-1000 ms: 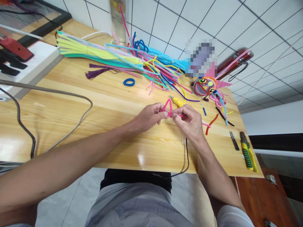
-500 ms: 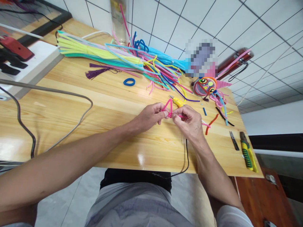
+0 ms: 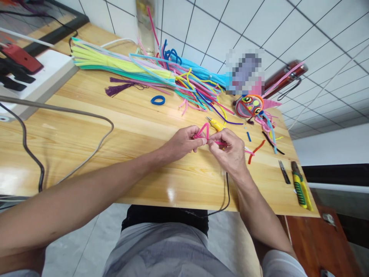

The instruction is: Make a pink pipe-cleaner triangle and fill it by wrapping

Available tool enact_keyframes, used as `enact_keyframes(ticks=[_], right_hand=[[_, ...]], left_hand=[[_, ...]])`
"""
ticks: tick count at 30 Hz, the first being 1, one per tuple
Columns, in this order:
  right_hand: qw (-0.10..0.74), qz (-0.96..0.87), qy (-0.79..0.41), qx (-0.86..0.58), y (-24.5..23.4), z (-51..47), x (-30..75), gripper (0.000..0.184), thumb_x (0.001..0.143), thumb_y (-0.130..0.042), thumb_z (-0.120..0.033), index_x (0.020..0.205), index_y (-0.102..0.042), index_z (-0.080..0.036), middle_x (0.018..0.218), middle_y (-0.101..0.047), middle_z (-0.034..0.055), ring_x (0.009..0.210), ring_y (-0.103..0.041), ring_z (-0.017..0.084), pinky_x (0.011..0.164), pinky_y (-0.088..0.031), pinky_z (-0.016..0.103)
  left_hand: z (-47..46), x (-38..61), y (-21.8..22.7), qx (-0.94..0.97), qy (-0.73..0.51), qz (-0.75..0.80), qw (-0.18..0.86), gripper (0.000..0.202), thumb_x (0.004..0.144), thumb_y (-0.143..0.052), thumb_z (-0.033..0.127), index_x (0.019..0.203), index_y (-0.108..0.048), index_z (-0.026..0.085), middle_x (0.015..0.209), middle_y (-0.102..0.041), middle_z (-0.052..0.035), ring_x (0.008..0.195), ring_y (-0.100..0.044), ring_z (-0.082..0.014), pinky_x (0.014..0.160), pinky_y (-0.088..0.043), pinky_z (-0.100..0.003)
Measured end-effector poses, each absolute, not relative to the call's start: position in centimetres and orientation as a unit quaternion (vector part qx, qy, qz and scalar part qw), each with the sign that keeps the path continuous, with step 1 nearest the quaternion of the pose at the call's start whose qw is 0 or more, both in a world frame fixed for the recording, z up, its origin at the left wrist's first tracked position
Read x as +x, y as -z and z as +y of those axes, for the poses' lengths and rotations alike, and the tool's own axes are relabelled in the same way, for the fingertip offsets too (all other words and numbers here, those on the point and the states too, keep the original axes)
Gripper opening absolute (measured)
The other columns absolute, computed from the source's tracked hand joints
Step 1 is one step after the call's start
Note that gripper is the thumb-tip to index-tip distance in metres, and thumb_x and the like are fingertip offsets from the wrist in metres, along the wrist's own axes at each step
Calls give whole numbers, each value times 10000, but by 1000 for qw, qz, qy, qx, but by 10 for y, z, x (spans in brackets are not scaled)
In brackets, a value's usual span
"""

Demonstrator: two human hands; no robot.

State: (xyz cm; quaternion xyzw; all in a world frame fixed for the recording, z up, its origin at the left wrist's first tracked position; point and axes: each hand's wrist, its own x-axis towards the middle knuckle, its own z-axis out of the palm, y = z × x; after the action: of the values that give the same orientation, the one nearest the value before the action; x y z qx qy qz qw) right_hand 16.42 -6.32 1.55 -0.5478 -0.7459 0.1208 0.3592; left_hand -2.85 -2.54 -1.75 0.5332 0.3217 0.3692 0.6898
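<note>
A bright pink pipe cleaner (image 3: 205, 129), bent into a small pointed loop, is held between both hands above the table. My left hand (image 3: 184, 143) pinches the loop's left side between thumb and fingers. On the other side my right hand (image 3: 230, 148) is closed on the pipe cleaner near the loop's lower corner, and a pink length runs out under its fingers to the right. Just behind the hands lies a yellow-handled tool with a metal tip (image 3: 215, 124), partly covered by the right hand. A dark cord hangs below the right hand over the table's front edge.
Bundles of coloured pipe cleaners (image 3: 121, 63) lie along the back. A blue ring (image 3: 158, 100) and purple tassel (image 3: 117, 88) are nearer. A decorated round face figure (image 3: 249, 105) stands back right. Snips (image 3: 284, 172) and yellow-green pliers (image 3: 301, 186) lie right; a power strip (image 3: 54, 71) sits left.
The fingers have shifted slightly on the pink pipe cleaner, and its loop leans a little further left. Both hands keep their hold; the view has moved very slightly.
</note>
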Motion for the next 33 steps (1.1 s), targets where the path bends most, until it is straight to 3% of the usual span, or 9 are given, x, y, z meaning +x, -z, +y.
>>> enact_keyframes(ticks=[7,14,24,27,30,33], right_hand=[[357,-744,-131,-550,-15,-64,163,82,875,-682,-244,810,-732,-249,771,-691,-1,668,-588,173,687,-566,373],[375,-737,-103,-553,-13,-66,168,75,911,-701,-307,952,-747,-265,938,-785,49,846,-720,236,818,-625,416],[422,-724,12,-546,-17,-76,167,115,961,-731,-387,992,-746,-278,1040,-775,112,1054,-716,332,1004,-563,543],[454,-698,-31,-553,-18,-86,162,178,1006,-697,-415,900,-741,-278,833,-707,67,811,-658,266,829,-569,461],[423,-673,-198,-574,-12,-86,156,277,1005,-713,-486,858,-734,-252,705,-634,2,623,-532,177,617,-473,347],[416,-608,-368,-567,-5,-78,152,363,945,-775,-578,866,-729,-227,657,-565,-43,562,-440,127,550,-380,294]], left_hand=[[-26,-28,17,527,-351,335,698,137,876,-724,255,841,-615,181,632,-555,53,550,-479,-77,549,-369,-220],[-24,-28,13,513,-345,344,707,107,876,-718,225,839,-629,178,596,-569,44,534,-478,-83,537,-357,-213],[-23,-28,10,477,-364,360,714,95,875,-697,164,817,-622,176,585,-574,36,525,-493,-81,533,-362,-205],[-21,-30,13,454,-383,359,720,89,885,-702,199,828,-640,170,605,-592,23,529,-509,-82,531,-366,-205],[-19,-31,17,430,-394,351,732,110,891,-707,242,832,-652,167,601,-590,19,522,-510,-82,534,-378,-206],[-19,-31,17,423,-394,337,743,132,870,-725,263,830,-641,170,604,-592,21,519,-509,-81,534,-381,-202]])
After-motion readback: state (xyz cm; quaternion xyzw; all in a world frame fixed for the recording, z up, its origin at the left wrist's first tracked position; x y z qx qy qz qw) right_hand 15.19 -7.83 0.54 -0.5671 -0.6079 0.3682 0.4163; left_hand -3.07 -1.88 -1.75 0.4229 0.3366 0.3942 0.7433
